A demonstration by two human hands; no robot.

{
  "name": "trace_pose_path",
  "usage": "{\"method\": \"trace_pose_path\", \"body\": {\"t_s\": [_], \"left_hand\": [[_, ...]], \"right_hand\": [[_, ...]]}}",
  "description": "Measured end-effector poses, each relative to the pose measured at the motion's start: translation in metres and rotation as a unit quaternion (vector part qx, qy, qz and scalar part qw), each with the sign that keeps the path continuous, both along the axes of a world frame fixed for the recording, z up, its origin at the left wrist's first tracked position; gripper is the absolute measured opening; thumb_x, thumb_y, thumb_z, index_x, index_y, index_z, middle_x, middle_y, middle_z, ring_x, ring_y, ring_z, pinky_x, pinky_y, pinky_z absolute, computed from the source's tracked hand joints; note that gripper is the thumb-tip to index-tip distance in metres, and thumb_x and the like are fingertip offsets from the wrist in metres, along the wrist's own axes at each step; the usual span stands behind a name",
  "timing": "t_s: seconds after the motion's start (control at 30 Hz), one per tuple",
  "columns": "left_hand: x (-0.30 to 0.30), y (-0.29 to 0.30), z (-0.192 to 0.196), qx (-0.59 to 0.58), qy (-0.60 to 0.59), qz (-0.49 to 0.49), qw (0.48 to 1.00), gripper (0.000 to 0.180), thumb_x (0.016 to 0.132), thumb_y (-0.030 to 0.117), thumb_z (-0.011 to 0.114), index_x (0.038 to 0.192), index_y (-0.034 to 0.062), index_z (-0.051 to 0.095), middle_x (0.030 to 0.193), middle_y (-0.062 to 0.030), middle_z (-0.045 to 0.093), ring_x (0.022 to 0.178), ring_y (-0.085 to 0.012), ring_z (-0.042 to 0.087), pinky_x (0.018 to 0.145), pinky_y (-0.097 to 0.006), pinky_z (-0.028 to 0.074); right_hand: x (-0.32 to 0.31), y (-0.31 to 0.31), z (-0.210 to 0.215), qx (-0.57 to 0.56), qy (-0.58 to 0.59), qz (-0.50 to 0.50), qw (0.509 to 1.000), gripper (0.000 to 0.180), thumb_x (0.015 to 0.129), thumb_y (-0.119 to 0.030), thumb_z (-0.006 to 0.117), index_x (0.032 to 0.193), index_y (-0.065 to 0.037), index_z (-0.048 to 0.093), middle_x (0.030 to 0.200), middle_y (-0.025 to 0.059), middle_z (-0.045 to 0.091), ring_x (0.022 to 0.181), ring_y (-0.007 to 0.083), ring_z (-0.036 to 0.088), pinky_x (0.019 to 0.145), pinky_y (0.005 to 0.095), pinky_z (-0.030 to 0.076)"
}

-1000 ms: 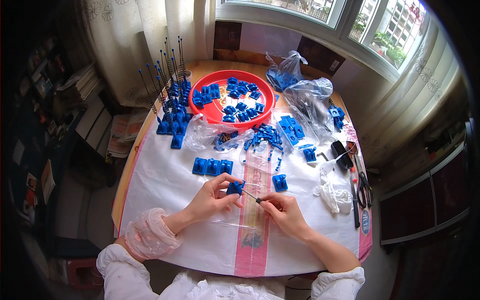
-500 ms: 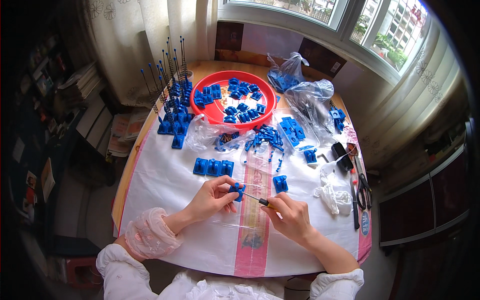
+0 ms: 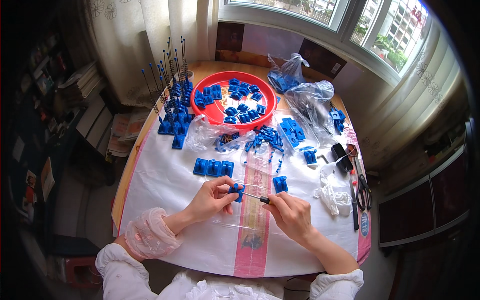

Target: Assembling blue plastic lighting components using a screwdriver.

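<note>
A small blue plastic part [image 3: 236, 191] is pinched in the fingers of my left hand [image 3: 214, 199], just above the table. My right hand [image 3: 294, 214] grips a screwdriver [image 3: 264, 199] with a dark handle end. Its metal shaft points left and meets the blue part; the exact contact at the tip is too small to make out. Beyond my left hand, three blue assembled pieces [image 3: 213, 167] stand in a row. Another blue piece [image 3: 280, 184] sits alone beyond my right hand.
A red round tray [image 3: 201, 82] holds several blue parts. Loose blue pins [image 3: 265, 137] lie before it, beside a clear plastic box [image 3: 311, 141]. Blue pieces with upright springs [image 3: 172, 112] stand at the far left. Scissors [image 3: 364, 192] and a crumpled white bag [image 3: 332, 195] lie at right.
The screwdriver and my right hand have shifted very slightly. My left hand keeps its hold on the blue part in nearly the same place.
</note>
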State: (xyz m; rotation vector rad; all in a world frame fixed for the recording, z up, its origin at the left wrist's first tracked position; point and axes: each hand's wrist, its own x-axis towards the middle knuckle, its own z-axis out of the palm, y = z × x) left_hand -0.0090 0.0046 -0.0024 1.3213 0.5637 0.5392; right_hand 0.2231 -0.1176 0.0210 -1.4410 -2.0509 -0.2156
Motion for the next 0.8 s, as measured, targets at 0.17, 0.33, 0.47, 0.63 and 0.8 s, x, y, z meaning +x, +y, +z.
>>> {"method": "trace_pose_path", "body": {"t_s": [0.17,0.33,0.47,0.63,0.8], "left_hand": [[0.0,-0.002,0.003,0.004,0.012,-0.006,1.0,0.018,0.096,0.003,0.064,0.114,0.0023,0.062,0.097,-0.0088,0.073,0.063,-0.0095,0.066,0.055,-0.022,0.054],[0.002,-0.008,0.005,-0.008,0.009,-0.024,1.0,0.02,0.096,0.004,0.063,0.117,0.0028,0.062,0.093,-0.0077,0.072,0.066,-0.0094,0.067,0.059,-0.022,0.054],[0.004,-0.003,0.009,-0.007,0.008,0.001,1.0,0.025,0.097,0.006,0.064,0.122,0.0041,0.059,0.093,-0.0082,0.073,0.069,-0.0105,0.068,0.062,-0.022,0.055],[0.004,0.001,0.005,-0.018,0.004,0.013,1.0,0.024,0.097,0.008,0.065,0.118,0.0054,0.054,0.093,-0.0101,0.073,0.068,-0.0126,0.069,0.06,-0.023,0.054],[0.001,0.003,-0.002,-0.034,-0.008,0.008,0.999,0.019,0.096,0.007,0.065,0.111,0.0057,0.053,0.092,-0.0109,0.073,0.067,-0.0136,0.069,0.06,-0.024,0.055]], "right_hand": [[0.0,-0.002,-0.005,-0.077,0.11,-0.018,0.991,0.012,0.088,-0.014,0.072,0.091,-0.004,0.068,0.075,0.0085,0.065,0.059,0.0243,0.064,0.053,0.0359,0.047],[0.003,0.002,-0.001,-0.204,0.252,-0.065,0.944,0.01,0.091,-0.012,0.068,0.089,-0.002,0.068,0.073,0.0135,0.068,0.061,0.029,0.066,0.056,0.0358,0.048],[-0.006,-0.002,0.004,-0.206,0.257,-0.029,0.944,0.017,0.089,-0.005,0.072,0.101,0.001,0.062,0.078,0.012,0.068,0.066,0.0183,0.067,0.059,0.0293,0.052],[-0.005,-0.003,0.003,-0.113,0.183,0.015,0.976,0.022,0.082,-0.006,0.075,0.096,-0.003,0.058,0.081,0.0119,0.061,0.067,0.0292,0.064,0.059,0.0385,0.051],[-0.002,-0.001,0.005,-0.041,0.08,0.032,0.995,0.021,0.081,-0.007,0.075,0.095,-0.004,0.059,0.078,0.0076,0.054,0.063,0.0255,0.061,0.054,0.0368,0.048]]}}
